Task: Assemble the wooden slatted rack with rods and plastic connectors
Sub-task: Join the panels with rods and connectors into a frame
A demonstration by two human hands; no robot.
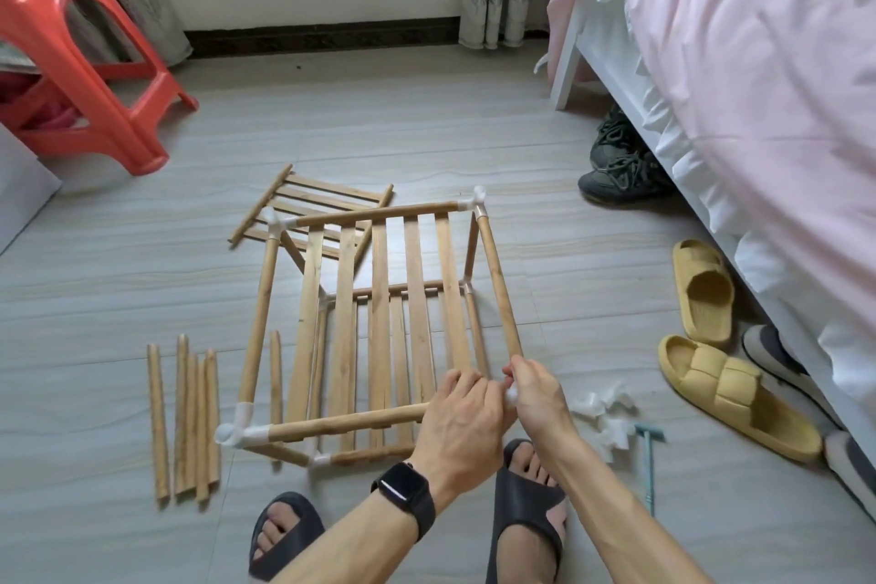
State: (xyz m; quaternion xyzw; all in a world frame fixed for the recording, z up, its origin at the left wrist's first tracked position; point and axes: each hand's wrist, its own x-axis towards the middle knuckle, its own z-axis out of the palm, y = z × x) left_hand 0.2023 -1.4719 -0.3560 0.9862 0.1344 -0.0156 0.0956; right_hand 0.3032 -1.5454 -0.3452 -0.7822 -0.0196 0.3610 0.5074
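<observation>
A part-built wooden rack (379,299) stands on the floor: two slatted shelves joined by rods and white plastic connectors (237,429) at the corners. At its near right corner my left hand (462,417) grips the end of the front rod (346,423). My right hand (535,394) pinches a white connector (512,395) against the near end of the right rod (497,280). The joint itself is hidden between my hands. A spare slatted shelf (327,199) lies flat behind the rack. Several loose rods (187,417) lie to the left.
A red plastic stool (80,57) stands at the back left. A bed with a pink cover (758,85) fills the right side, with shoes and yellow slippers (730,394) along it. Loose white connectors (604,413) and a light blue tool (647,465) lie near my right foot.
</observation>
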